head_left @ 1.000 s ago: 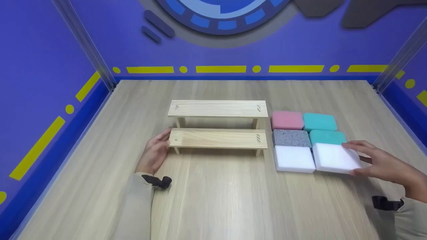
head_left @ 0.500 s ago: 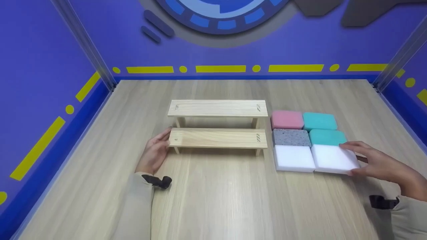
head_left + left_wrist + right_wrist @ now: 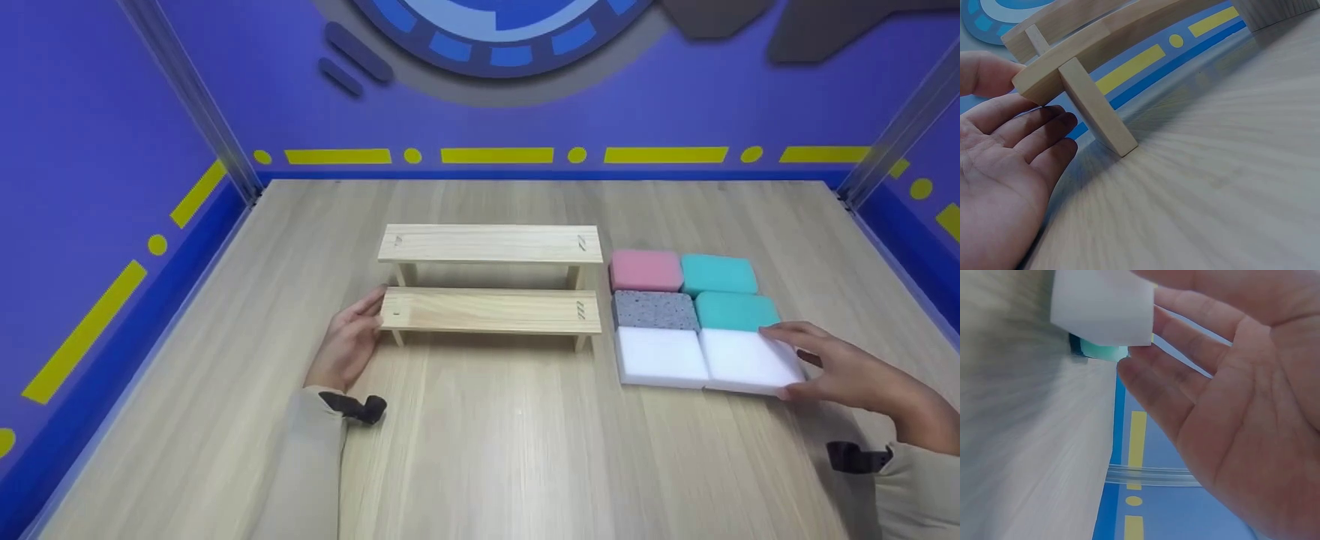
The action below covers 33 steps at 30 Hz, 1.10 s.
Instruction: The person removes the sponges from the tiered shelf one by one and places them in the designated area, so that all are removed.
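A two-step wooden rack stands in the middle of the table. At its left end, my left hand holds the lower board's edge; in the left wrist view, the thumb is at the board's end, with the fingers below. To the right, my right hand grips a white sponge by its right end, thumb at the front and fingers at the back. Close against its left side lies another white sponge. Behind that pair are a grey speckled sponge and a teal sponge.
A pink sponge and a second teal one form the back row of the block, near the rack's right end. Blue-purple panels with yellow marks border the wooden table at the back and sides.
My right hand has moved slightly left and down with the white sponge, which now sits lower and closer to the other white one. The left hand and the rack have stayed still.
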Available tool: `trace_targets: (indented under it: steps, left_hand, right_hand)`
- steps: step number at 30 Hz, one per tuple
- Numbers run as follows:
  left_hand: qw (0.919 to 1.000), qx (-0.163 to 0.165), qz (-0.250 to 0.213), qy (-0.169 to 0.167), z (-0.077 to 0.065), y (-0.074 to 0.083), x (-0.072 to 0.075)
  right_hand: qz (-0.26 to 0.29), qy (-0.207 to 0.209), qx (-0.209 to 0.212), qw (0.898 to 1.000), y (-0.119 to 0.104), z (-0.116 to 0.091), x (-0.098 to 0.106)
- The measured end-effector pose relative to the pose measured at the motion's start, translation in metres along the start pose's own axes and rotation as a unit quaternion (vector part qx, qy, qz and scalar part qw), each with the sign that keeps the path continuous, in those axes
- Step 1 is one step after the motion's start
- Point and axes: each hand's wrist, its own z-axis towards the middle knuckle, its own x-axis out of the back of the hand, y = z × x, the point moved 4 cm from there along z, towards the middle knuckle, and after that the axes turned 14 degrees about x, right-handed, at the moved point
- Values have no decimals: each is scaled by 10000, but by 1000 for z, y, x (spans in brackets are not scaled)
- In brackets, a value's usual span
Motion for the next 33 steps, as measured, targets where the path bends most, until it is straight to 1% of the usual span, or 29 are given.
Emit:
trace_targets:
  steps: [4,12,20,27,33]
  left_hand:
    - [10000,35,6,32,1,0,0]
    - [10000,37,4,19,1,0,1]
    - [10000,23,-65,62,1,1,1]
    - [9999,-60,69,-55,2,2,1]
    - [10000,19,32,-25,1,0,2]
  right_hand:
    - [77,-98,-76,9999,0,1,-2]
    - [108,-96,-99,9998,-2,1,-3]
    - [68,-95,55,9999,-5,5,-5]
    - [-87,-99,138,9998,-3,5,-5]
    - [-45,-139,140,9998,-3,5,-6]
